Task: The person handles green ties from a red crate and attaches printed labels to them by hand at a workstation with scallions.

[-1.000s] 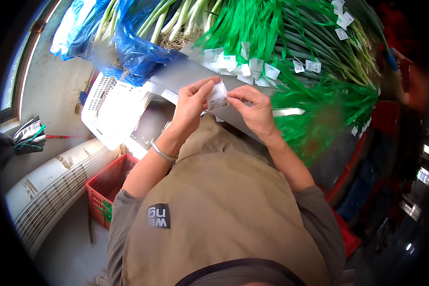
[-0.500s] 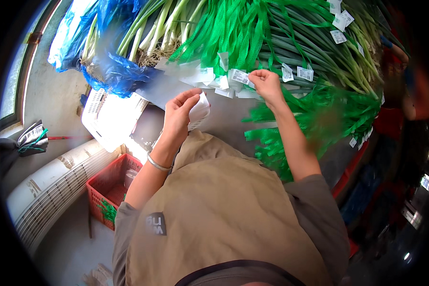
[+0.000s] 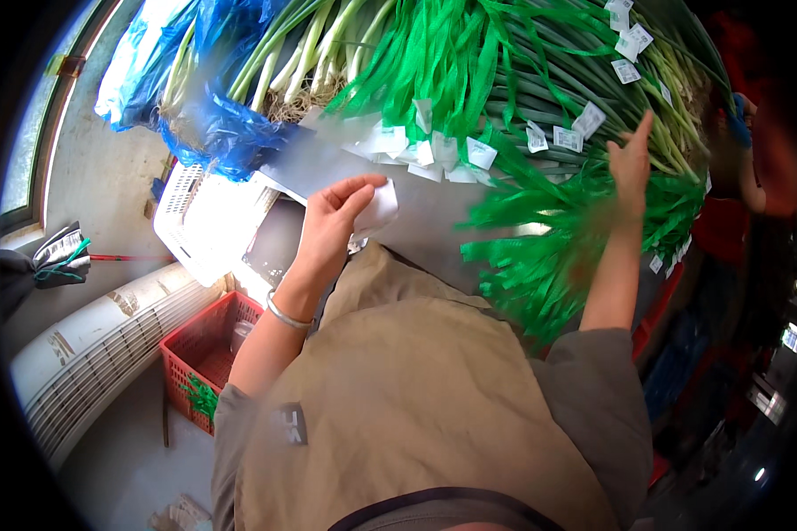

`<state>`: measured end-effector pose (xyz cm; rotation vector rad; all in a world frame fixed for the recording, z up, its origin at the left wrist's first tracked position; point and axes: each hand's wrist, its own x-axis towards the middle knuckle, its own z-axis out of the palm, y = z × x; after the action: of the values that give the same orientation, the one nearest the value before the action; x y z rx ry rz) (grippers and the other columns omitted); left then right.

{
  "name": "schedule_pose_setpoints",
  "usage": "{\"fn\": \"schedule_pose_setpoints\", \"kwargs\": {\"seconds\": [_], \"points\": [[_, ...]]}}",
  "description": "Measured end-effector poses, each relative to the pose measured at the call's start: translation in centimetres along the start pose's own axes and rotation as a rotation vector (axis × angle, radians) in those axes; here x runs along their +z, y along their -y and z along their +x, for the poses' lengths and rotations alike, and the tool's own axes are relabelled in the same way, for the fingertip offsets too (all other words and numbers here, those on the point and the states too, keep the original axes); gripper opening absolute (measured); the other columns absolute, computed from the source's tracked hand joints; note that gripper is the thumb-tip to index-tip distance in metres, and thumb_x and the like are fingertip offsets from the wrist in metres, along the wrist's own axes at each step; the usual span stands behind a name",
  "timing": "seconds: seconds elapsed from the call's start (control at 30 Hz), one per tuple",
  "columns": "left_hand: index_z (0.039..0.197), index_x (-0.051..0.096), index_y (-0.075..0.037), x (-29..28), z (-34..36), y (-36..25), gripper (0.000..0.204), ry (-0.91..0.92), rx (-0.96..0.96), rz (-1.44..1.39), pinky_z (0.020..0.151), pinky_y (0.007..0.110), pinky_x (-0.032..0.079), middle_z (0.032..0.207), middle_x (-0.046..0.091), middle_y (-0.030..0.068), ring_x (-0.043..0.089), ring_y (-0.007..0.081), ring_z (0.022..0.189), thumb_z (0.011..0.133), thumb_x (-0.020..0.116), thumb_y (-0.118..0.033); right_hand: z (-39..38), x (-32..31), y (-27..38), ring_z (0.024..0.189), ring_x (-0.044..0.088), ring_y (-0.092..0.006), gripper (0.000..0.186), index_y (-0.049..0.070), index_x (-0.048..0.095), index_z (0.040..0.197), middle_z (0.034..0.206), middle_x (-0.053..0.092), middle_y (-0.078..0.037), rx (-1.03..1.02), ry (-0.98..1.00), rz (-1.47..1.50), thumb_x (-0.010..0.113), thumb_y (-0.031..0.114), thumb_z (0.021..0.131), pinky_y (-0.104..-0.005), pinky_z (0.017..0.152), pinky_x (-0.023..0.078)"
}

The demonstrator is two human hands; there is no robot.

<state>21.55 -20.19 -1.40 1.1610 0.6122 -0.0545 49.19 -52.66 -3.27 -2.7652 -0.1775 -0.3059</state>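
Left hand [image 3: 332, 221] clamped, thumb against fingertips, on a small stack of white paper labels [image 3: 378, 210]; held up over the near edge of the grey desk [image 3: 434, 212], wrist cocked back, metal bangle [image 3: 285, 314] on the forearm. Right hand [image 3: 630, 157] spread, fingers apart, nothing gripped as far as visible; arm stretched far and right, fingertips at or just short of the green onion bundles [image 3: 540, 88], contact not resolvable through motion blur.

Progress, judged from the layout: white tags [image 3: 589, 119] already scattered over several bundles on the far right, more loose tags [image 3: 434, 150] lying in a row on the desk beside the green netting strips [image 3: 540, 257]. Labels remaining in the left hand, so tagging looks partly done, not finished. Count of untagged bundles not determinable.

Further out: blue plastic sheet [image 3: 212, 124] wrapped round more onions at far left; white plastic crate [image 3: 204, 221] just left of the desk; red basket [image 3: 208, 350] on the floor near left, beside a white ribbed unit [image 3: 88, 354]. Tan apron [image 3: 416, 407] filling the near field.
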Motion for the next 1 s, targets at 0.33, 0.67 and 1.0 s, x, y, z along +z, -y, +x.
{"fn": "schedule_pose_setpoints", "kwargs": {"seconds": [0.33,0.67,1.0], "points": [[0.107,0.060,0.001,-0.5,0.4,0.0,0.030,0.054,-0.064,-0.133,0.056,0.020,0.037,0.071,0.051,-0.0007,0.044,0.0055,0.061,0.088,0.051,-0.020,-18.9,0.6,19.1,0.080,0.056,-0.0106,0.020,0.002,0.066,0.095,0.087,0.062,-0.004,-0.214,0.609,1.157,0.066,-0.001,0.075,-0.0221,0.069,0.045],[0.106,0.061,0.000,1.6,1.8,0.8,0.028,-0.085,-0.118,-0.153,0.056,0.021,0.040,0.076,0.053,-0.0003,0.049,0.0057,0.065,0.089,0.051,-0.019,-20.6,1.5,17.4,0.067,0.053,-0.0057,0.009,0.001,0.065,0.085,0.079,0.060,-0.001,-0.110,0.468,1.096,0.065,0.004,0.077,-0.0189,0.057,0.041],[0.099,0.064,0.001,2.4,4.0,1.7,0.026,-0.106,-0.109,-0.059,0.057,0.018,0.044,0.084,0.064,0.0059,0.056,0.0082,0.065,0.088,0.052,-0.019,-10.6,5.2,7.6,0.057,0.050,-0.0029,0.014,-0.004,0.064,0.082,0.070,0.062,-0.002,0.496,0.551,0.987,0.065,0.008,0.075,-0.0169,0.049,0.037]]}}
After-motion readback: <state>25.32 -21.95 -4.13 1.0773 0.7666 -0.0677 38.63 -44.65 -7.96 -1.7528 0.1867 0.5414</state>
